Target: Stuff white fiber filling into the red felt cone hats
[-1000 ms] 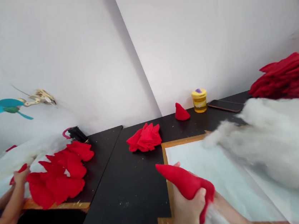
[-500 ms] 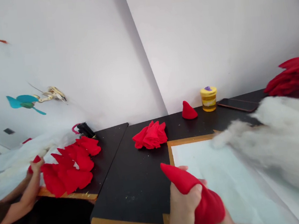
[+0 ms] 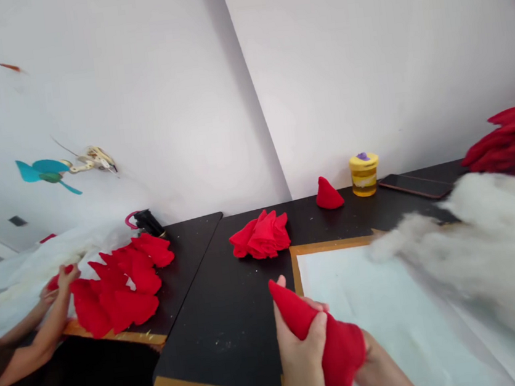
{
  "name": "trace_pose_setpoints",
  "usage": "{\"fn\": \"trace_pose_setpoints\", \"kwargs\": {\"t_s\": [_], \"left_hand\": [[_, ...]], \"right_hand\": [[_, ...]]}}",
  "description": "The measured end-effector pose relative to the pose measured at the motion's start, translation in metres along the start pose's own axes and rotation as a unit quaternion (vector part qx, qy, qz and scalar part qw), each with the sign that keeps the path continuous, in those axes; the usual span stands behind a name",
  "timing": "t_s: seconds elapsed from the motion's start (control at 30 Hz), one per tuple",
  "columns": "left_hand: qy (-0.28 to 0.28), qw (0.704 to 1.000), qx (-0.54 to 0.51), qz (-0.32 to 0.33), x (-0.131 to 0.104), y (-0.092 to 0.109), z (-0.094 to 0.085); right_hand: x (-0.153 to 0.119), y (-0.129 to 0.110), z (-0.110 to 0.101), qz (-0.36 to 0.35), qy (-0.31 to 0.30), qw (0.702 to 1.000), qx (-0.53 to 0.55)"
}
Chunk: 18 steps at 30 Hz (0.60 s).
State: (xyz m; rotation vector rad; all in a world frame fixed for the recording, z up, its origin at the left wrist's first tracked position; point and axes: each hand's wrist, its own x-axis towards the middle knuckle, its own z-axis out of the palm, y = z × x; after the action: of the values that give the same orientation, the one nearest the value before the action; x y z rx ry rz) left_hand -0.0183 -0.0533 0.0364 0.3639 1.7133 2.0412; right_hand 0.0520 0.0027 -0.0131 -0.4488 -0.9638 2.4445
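A red cone-shaped cloth piece (image 3: 343, 347) is held between both my hands over the table's front edge, its pointed tip up and to the left. My left hand (image 3: 301, 349) grips its middle, thumb across the front and a finger behind the tip. My right hand (image 3: 374, 362) is closed on the wide lower part from the right, its fingers mostly hidden behind the cloth. Beyond them a pile of flat red cloth pieces (image 3: 261, 236) lies on the black table (image 3: 225, 320), and a small red cone (image 3: 328, 193) stands near the wall.
White stuffing (image 3: 501, 252) covers the right side, beside a white sheet (image 3: 365, 286). Behind are a yellow-lidded jar (image 3: 364, 174), a phone (image 3: 415, 186) and a dark red heap (image 3: 512, 142). At left, another person's hands (image 3: 58, 284) hold red cloth near stuffed red pieces (image 3: 124, 295).
My hands and the red piece have shifted slightly left. My left hand's finger now shows behind the tip, and the piece's wide end has tilted downward. The other person's hands moved slightly.
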Motion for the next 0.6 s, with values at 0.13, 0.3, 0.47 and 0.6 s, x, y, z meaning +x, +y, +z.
{"fn": "trace_pose_setpoints", "kwargs": {"t_s": [0.13, 0.3, 0.47, 0.6], "left_hand": [[-0.044, 0.998, 0.01, -0.035, -0.006, 0.004, 0.009], [0.008, 0.997, 0.06, -0.044, -0.004, 0.0, 0.012], [0.045, 0.994, -0.076, -0.07, 0.009, -0.001, 0.004], [0.08, 0.98, -0.164, -0.078, 0.027, 0.0, 0.004]], "right_hand": [[0.004, 0.0, -0.001, -0.039, 0.068, 0.996, -0.044], [0.016, 0.012, 0.0, -0.127, 0.099, 0.978, -0.131], [0.005, 0.002, -0.012, -0.138, 0.027, 0.959, -0.245], [-0.017, -0.017, -0.032, -0.218, 0.032, 0.87, -0.44]]}}
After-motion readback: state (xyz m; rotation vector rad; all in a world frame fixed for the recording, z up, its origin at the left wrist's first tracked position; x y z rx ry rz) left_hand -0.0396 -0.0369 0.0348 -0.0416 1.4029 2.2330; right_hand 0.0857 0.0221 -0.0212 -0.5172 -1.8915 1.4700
